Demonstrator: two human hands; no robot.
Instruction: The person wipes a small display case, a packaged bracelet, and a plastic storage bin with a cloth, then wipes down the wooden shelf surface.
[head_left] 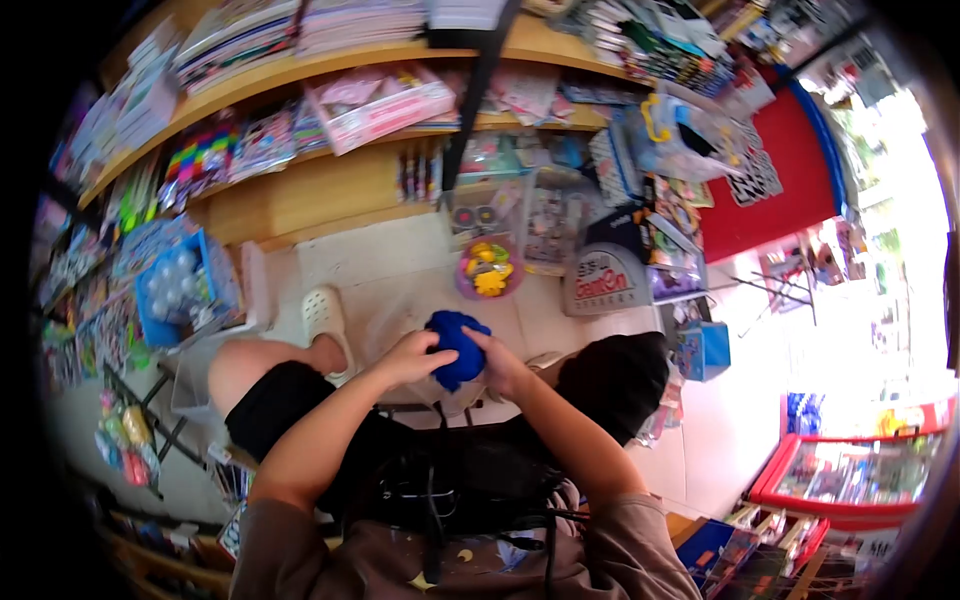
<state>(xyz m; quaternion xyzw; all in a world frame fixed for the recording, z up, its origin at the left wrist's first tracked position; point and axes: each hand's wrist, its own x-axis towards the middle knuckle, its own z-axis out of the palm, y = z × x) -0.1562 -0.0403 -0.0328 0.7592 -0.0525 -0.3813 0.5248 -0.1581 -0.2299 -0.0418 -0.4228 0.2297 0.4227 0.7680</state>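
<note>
A deep blue, rounded, uneven lump [457,348] is held between my two hands above my lap; its exact kind is hard to make out. My left hand [408,358] grips it from the left, with the thumb lying across its front. On the opposite side, my right hand [503,368] closes its fingers against the edge. Something clear and filmy, like a plastic bag [390,322], shows just beyond my left hand. Farther out on the floor stands a pink-purple bowl [467,284] with yellow flower-like pieces [490,280] in it.
Wooden shelves [270,82] full of books and packets run across the front. Clear plastic bins [552,222] and a grey printed box [605,280] stand behind the bowl. To the left is a blue basket [160,325] of clear balls; a red table [790,165] is at right.
</note>
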